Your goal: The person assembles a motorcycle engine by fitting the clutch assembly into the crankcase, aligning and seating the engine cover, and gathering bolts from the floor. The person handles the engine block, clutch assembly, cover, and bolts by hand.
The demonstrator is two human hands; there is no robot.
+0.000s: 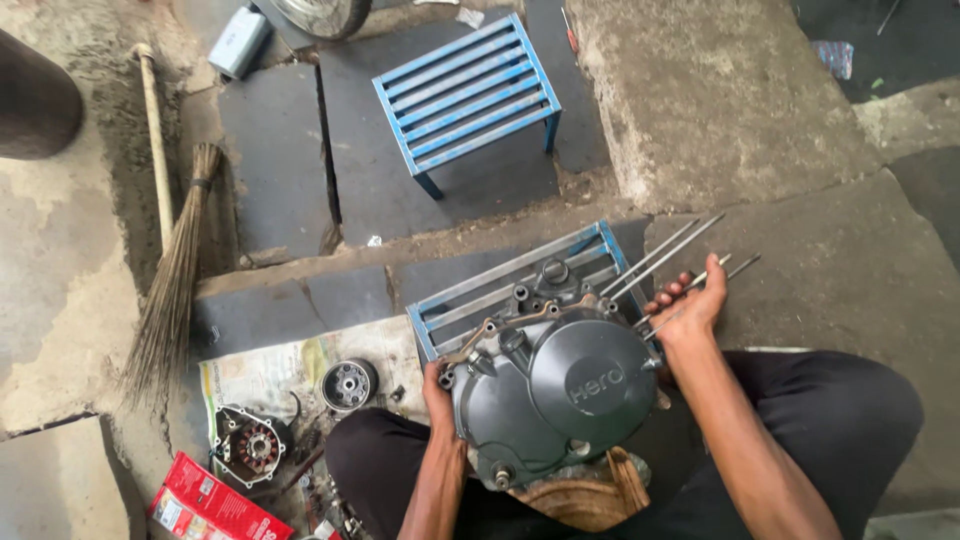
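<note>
My right fingers [678, 287] are curled shut around a bundle of long metal rods [672, 262], which fan out up and to the right past my right hand [690, 305]. Over on the other side, my left hand [438, 388] clamps the lower left edge of the dark grey engine cover [560, 385], fingers tucked behind it. The cover sits tilted on my lap, between both hands, its round face up. Its top edge leans against a low blue metal stool [432, 325]. Left of my knee, on newspaper [265, 375], lie a stator coil [252, 445] and a round rotor [349, 384].
</note>
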